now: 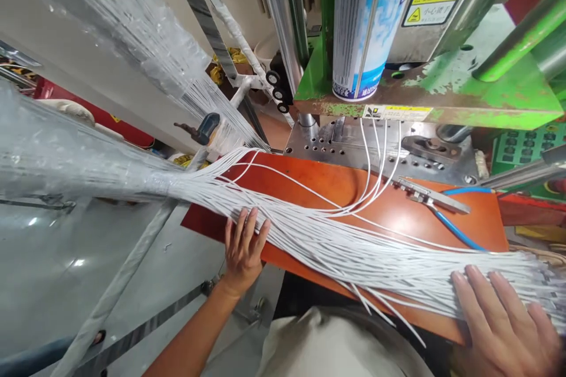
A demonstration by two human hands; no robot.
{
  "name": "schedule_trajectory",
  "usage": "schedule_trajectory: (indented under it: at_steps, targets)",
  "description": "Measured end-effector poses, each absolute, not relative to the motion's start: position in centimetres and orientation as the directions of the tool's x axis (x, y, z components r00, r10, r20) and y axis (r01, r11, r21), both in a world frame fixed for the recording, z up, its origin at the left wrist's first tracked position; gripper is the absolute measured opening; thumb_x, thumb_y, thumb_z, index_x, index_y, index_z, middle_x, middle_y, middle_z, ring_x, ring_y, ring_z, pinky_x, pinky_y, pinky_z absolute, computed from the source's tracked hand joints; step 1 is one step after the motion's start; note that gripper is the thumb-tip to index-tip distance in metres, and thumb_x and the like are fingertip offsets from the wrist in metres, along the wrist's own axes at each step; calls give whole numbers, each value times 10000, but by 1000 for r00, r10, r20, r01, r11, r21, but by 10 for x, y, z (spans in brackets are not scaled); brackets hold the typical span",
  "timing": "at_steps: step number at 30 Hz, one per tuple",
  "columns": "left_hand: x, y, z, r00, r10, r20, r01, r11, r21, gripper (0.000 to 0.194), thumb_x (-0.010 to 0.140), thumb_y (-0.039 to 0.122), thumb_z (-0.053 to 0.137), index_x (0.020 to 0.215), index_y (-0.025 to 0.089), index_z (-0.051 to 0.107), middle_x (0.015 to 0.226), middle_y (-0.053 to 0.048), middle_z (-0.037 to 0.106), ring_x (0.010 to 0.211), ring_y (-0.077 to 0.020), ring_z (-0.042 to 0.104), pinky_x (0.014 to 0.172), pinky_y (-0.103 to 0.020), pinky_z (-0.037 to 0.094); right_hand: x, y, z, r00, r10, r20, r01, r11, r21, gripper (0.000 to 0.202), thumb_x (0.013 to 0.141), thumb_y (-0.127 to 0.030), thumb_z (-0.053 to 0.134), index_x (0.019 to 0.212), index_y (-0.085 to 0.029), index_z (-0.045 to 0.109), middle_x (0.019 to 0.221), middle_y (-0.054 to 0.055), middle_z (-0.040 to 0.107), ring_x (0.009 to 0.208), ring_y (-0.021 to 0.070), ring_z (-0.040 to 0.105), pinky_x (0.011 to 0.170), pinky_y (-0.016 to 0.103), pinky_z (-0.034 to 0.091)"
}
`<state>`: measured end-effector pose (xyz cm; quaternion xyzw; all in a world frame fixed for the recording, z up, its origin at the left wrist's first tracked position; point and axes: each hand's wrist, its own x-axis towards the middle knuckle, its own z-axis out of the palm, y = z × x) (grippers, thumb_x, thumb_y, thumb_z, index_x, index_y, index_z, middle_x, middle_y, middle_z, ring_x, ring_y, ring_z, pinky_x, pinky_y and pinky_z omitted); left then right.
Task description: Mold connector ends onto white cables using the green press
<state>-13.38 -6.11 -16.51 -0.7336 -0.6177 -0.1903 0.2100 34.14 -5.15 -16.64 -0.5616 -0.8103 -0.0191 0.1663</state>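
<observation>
A thick bundle of thin white cables (336,241) lies across an orange board (305,179). My left hand (245,250) rests its spread fingertips on the near edge of the bundle, left of centre. At the right end, my right hand (504,318) lies over the cables with its fingers apart, close to their pale, blurred ends. Several cables loop up from the bundle and pass under the green press plate (424,97). Behind the bundle, a metal bar fixture (433,195) with blue tubes sits on the board.
A spray can (362,29) stands on the press plate. Beneath it is a steel bed with holes (327,141). Plastic-wrapped cables (88,150) come in from the left, beside a clamp (207,128) and a wrapped frame pole (119,283). Green control buttons (526,147) are at the right.
</observation>
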Motion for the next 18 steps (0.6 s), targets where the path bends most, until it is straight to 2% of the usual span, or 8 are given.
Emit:
schedule_trajectory:
  at_steps: [2,6,8,10,13,16,18]
  targets:
    - [-133,-61,-166,166,833,528,986,-157,-62,795,921,-52,424,1636,264,282,1623,-175,375,1536,-363,293,1228,-660,275,331,-51,-157,-338,892,299,920,380,-93,805,902,-218,482,1657,-337,229,1612,57,418,1470,417,391,1188,674,280]
    - [-136,-63,-163,193,842,504,980,-191,-56,802,913,-66,407,1637,245,260,1637,-192,343,1551,-360,250,1237,-669,239,325,-53,-147,-362,898,252,912,397,-105,855,899,-184,456,1674,-318,121,1676,68,291,1514,423,297,1212,687,238]
    - [-144,-65,-157,271,838,474,960,-271,-69,788,904,-63,422,1623,223,272,1638,-210,334,1551,-361,254,1235,-677,241,337,-52,-148,-396,883,253,891,436,-128,856,896,-223,455,1672,-325,108,1677,68,297,1519,426,285,1200,704,237]
    - [-154,-69,-149,381,808,450,920,-380,-95,710,898,-45,460,1560,191,356,1623,-226,355,1539,-356,298,1225,-651,300,354,-43,-148,-439,858,268,852,492,-179,854,895,-332,493,1669,-325,133,1660,70,339,1514,424,302,1199,682,259]
    - [-168,-74,-134,486,734,475,866,-477,-148,424,889,-3,548,1281,158,558,1507,-220,501,1460,-336,447,1178,-580,412,373,-13,-138,-498,822,276,772,565,-290,865,890,-509,561,1654,-312,205,1638,89,379,1489,405,362,1213,591,304]
    - [-162,-73,-115,553,708,440,821,-553,-143,90,913,101,631,956,171,594,1254,-162,662,1220,-297,627,1076,-522,498,356,32,-114,-503,843,192,746,535,-396,712,940,-614,538,1557,-285,405,1561,137,474,1420,375,460,1178,537,363]
    - [-140,-65,-101,573,724,384,794,-606,-42,150,948,228,658,843,180,563,1085,-124,690,1006,-248,669,929,-432,557,324,60,-95,-499,865,44,758,461,-461,582,977,-672,452,1331,-240,616,1415,170,584,1328,362,533,1096,507,438]
